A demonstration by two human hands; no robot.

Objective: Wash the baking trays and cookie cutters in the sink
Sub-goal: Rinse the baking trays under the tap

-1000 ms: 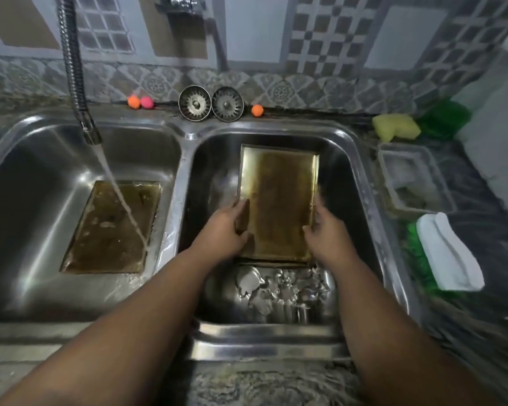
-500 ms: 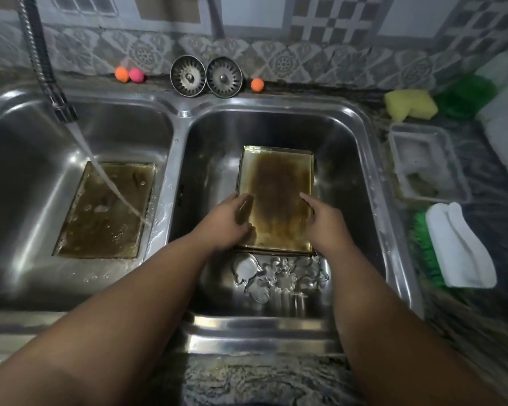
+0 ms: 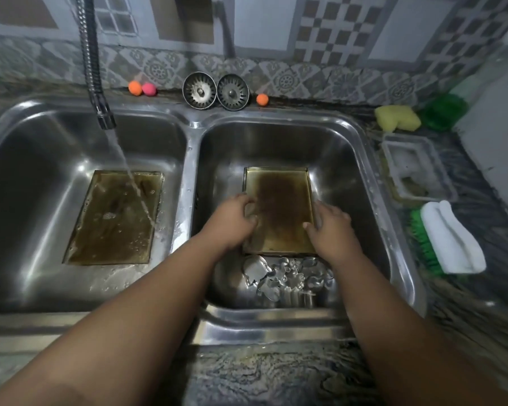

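Note:
A stained baking tray (image 3: 279,209) lies flat on the floor of the right basin of the steel sink (image 3: 191,124). My left hand (image 3: 232,221) grips its left rim with curled fingers. My right hand (image 3: 332,227) holds the right rim, thumb inside the tray. Just in front of the tray sit several metal cookie cutters (image 3: 285,276) in a heap. A second dirty tray (image 3: 115,224) lies in the left basin, where water from the flexible faucet (image 3: 100,106) streams onto it.
Two sink strainers (image 3: 200,90) lean on the back ledge among small orange and pink balls (image 3: 143,88). On the counter to the right are a yellow sponge (image 3: 396,118), a green scrubber (image 3: 443,111), a white soap tub (image 3: 414,168) and a white brush with green bristles (image 3: 449,238).
The tray in the right basin was held tilted up; both hands have lowered it flat onto the basin floor. Water keeps running onto the left tray.

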